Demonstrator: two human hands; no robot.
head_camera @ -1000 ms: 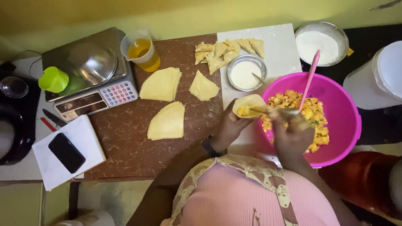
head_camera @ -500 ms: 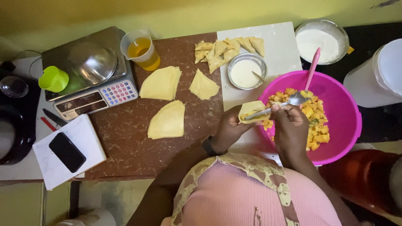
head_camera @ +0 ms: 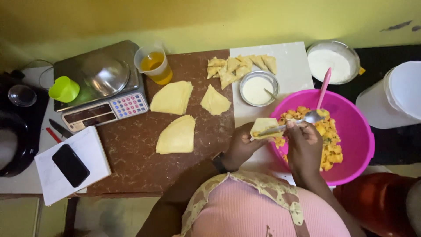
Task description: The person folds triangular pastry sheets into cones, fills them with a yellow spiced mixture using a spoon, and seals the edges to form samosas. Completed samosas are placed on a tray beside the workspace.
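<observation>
My left hand (head_camera: 240,145) holds a folded pastry cone (head_camera: 265,127) at the rim of the pink bowl (head_camera: 359,131), which contains yellow diced filling (head_camera: 328,145). My right hand (head_camera: 303,145) grips a metal spoon (head_camera: 302,119) whose bowl rests on the filling and whose handle points toward the cone. A pink utensil handle (head_camera: 323,87) sticks up from the bowl. Flat pastry sheets (head_camera: 172,97) lie on the brown table (head_camera: 131,158), and folded filled triangles (head_camera: 237,66) sit on the white board (head_camera: 289,66).
A small metal bowl of white paste (head_camera: 258,88) stands on the board, a larger one (head_camera: 331,61) behind it. A scale with a metal pan (head_camera: 101,87), a jug of yellow liquid (head_camera: 154,66), a green cup (head_camera: 64,89), a notebook with a phone (head_camera: 70,164) and a white bucket (head_camera: 399,94) surround me.
My right hand lifted the spoon from the cone, swung it out to the filling in the pink bowl, and now dips it there. The left hand keeps the cone near the rim.
</observation>
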